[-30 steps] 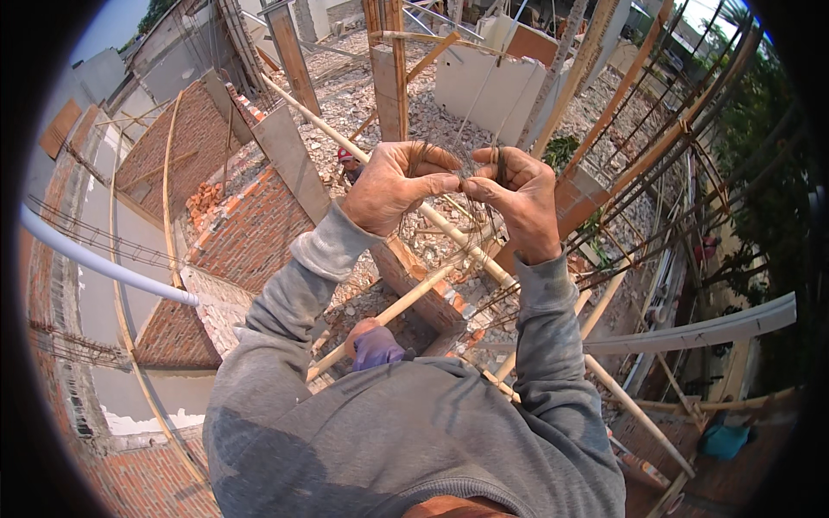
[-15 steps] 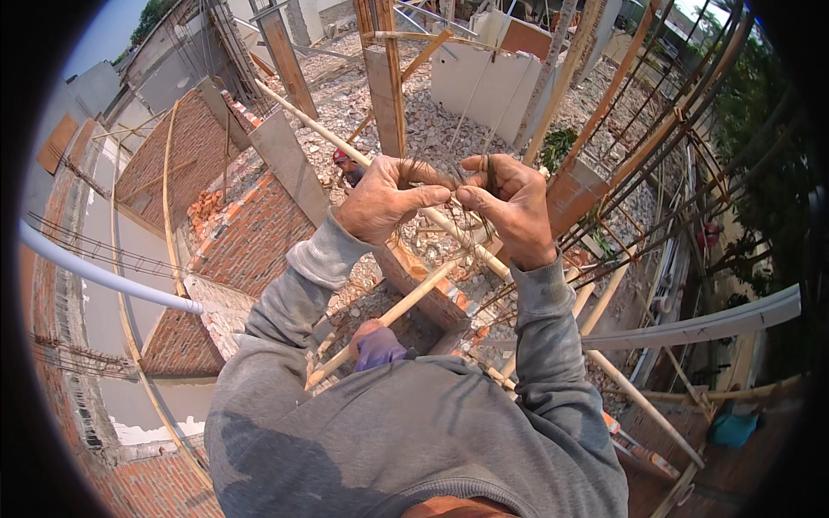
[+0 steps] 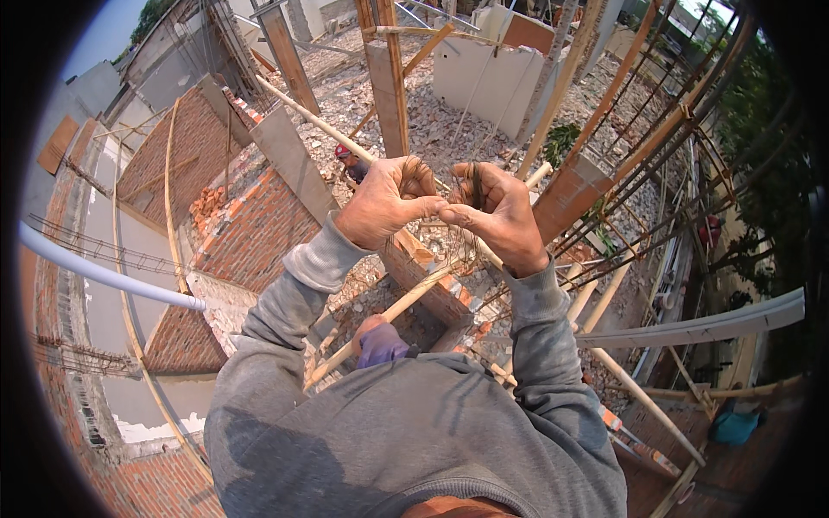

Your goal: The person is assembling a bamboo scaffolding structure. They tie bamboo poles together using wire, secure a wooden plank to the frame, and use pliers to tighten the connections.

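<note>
Thin dark tie wire (image 3: 466, 233) hangs in loose strands between and below my hands. My left hand (image 3: 387, 200) has its thumb and curled fingers pinched together at the wire. The tips of both thumbs meet in front of my chest. Further along, my right hand (image 3: 499, 210) is curled closed around a small bunch of the wire, a darker loop showing at its forefinger. Fingers partly hide the wire's ends. Beneath the hands, a long bamboo pole (image 3: 315, 121) runs slantwise, and a shorter bamboo pole (image 3: 410, 298) crosses below.
Far below lies brick rubble (image 3: 432, 104), where a person in a red cap (image 3: 348, 160) is partly hidden. Brick walls (image 3: 259, 220) and a pale pipe (image 3: 112, 268) are on the left. Rebar (image 3: 682, 112), a timber post (image 3: 389, 95) and a pale beam (image 3: 699, 319) surround me.
My left-hand fingers have curled in more, and the thumbs have come together. The right hand has shifted slightly left and down, the wire moving with it.
</note>
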Demonstrator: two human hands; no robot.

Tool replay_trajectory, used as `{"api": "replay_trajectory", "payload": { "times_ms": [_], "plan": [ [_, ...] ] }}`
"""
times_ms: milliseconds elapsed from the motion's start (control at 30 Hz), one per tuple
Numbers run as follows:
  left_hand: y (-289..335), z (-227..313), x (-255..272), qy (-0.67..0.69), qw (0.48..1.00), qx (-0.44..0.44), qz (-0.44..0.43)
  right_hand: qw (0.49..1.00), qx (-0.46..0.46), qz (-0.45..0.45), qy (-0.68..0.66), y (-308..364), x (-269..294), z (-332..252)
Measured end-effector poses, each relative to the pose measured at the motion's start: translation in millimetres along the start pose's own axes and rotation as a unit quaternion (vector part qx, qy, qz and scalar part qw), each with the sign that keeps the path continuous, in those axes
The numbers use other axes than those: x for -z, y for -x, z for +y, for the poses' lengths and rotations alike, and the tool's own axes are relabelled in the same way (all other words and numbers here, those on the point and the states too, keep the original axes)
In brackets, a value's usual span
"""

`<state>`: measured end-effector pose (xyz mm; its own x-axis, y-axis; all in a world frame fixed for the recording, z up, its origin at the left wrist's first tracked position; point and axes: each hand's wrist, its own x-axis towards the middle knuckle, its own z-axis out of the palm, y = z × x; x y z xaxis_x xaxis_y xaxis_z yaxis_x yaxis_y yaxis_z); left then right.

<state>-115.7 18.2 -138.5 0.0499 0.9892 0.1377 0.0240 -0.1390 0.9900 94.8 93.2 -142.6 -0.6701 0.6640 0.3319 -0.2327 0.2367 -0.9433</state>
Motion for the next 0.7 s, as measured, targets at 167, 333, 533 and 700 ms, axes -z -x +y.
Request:
{"api": "replay_trajectory", "payload": {
  "times_ms": [167,333,533,700],
  "plan": [
    [3.2,-2.9,-2.5,-0.022,0.999,0.011,-0.021,0.997,-0.004,0.005,-0.08,0.1,0.3,1.1],
    [6.9,-3.5,-4.9,-0.02,1.0,-0.008,-0.017,0.998,-0.004,0.027,-0.057,5.1,-0.2,-5.4],
    [8.7,0.4,-10.9,-0.038,0.999,0.0,0.001,0.998,0.028,0.048,0.043,5.0,-7.8,-8.0],
    [15.9,1.1,-19.6,-0.094,0.995,0.038,0.013,0.975,0.048,0.108,0.188,10.7,-13.2,-2.1]
  ]
}}
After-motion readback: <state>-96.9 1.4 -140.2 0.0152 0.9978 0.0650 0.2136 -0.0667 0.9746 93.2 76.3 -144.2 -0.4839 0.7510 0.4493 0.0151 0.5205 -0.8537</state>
